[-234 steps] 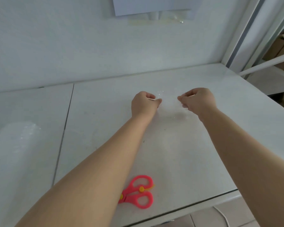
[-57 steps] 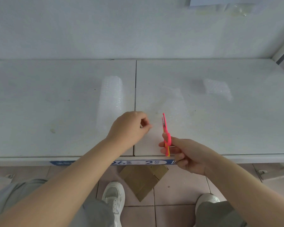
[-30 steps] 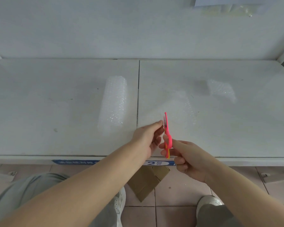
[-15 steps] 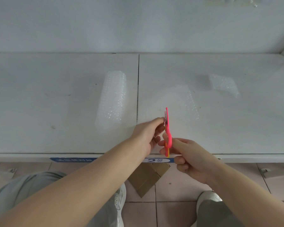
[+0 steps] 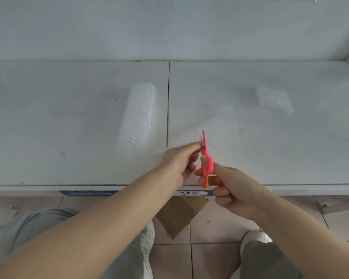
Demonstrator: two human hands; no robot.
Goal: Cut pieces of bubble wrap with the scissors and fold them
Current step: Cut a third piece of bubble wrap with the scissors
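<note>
Pinching the bubble wrap sheet (image 5: 224, 129) near the front edge of the bench (image 5: 69, 127) with the left grip (image 5: 179, 160) to tauten it for the pink scissors (image 5: 207, 166) clasped, blades forward, in the right grip (image 5: 232, 190).

Your scissors (image 5: 207, 168): matt pink plastic handles, with a thin strip of grey metal blade showing. The bubble wrap roll (image 5: 138, 117) is clear plastic, bumpy, with glossy glints. The bubble wrap sheet (image 5: 224, 127) is the same clear bumpy film, faint against the top. The folded piece (image 5: 274, 99) is likewise. The table (image 5: 48, 117) is white, matt and smooth, scuffed with dark marks. Below you: matt brown cardboard (image 5: 179, 214), smooth floor tiles (image 5: 169, 258), grey cloth trousers (image 5: 18, 228).
</note>
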